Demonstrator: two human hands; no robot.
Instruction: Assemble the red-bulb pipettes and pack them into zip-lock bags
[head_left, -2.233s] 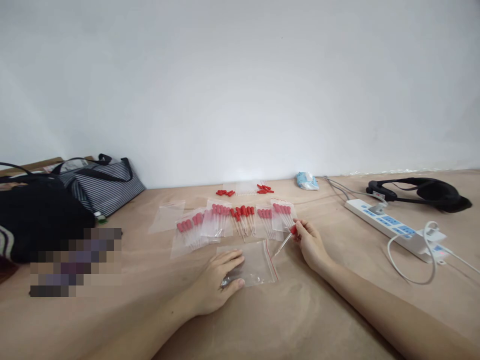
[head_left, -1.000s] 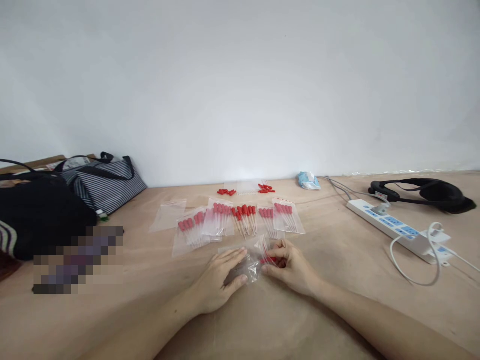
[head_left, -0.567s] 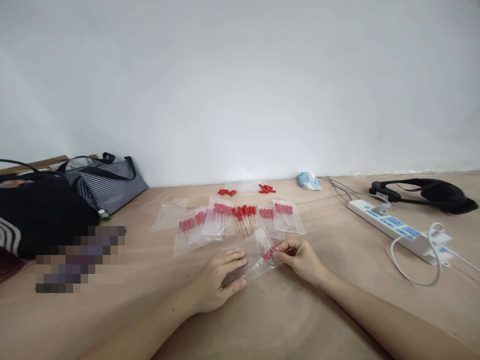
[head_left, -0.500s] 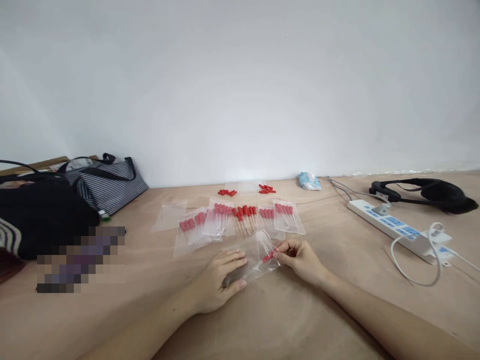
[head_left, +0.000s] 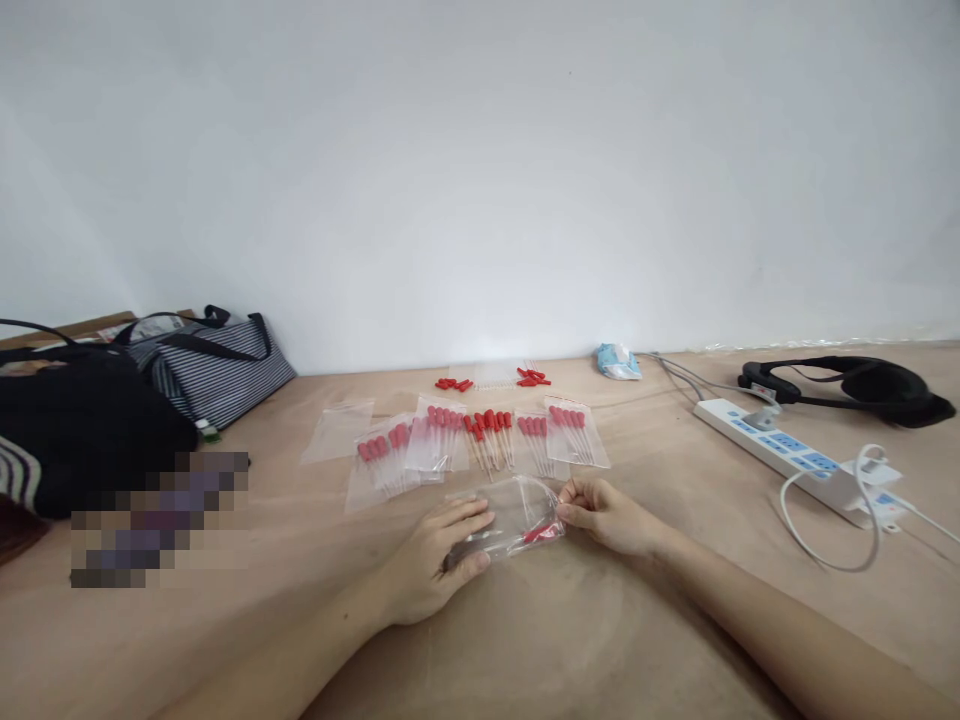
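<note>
A clear plastic bag (head_left: 504, 505) lies between my hands, with a red-tipped item (head_left: 543, 533) inside its right end. My left hand (head_left: 452, 545) rests on the bag's left part, fingers spread. At the bag's right edge, my right hand (head_left: 592, 512) pinches the plastic between thumb and fingers. Just beyond are loose droppers with red bulbs (head_left: 491, 424). Clear bags of red-bulbed droppers lie to their left (head_left: 437, 440) and right (head_left: 577, 440).
Small red bulbs (head_left: 454, 384) lie near the wall, beside thin clear tubes (head_left: 495, 375). A flat clear bag (head_left: 339, 432) and a striped bag (head_left: 225, 370) are at left. At right are a blue mask (head_left: 619, 361), a power strip (head_left: 787, 455) and a black headset (head_left: 840, 385).
My right hand has moved from the red-tipped item to the bag's edge. The red item now sits lower inside the bag, and the bag's opening edge has dropped flatter.
</note>
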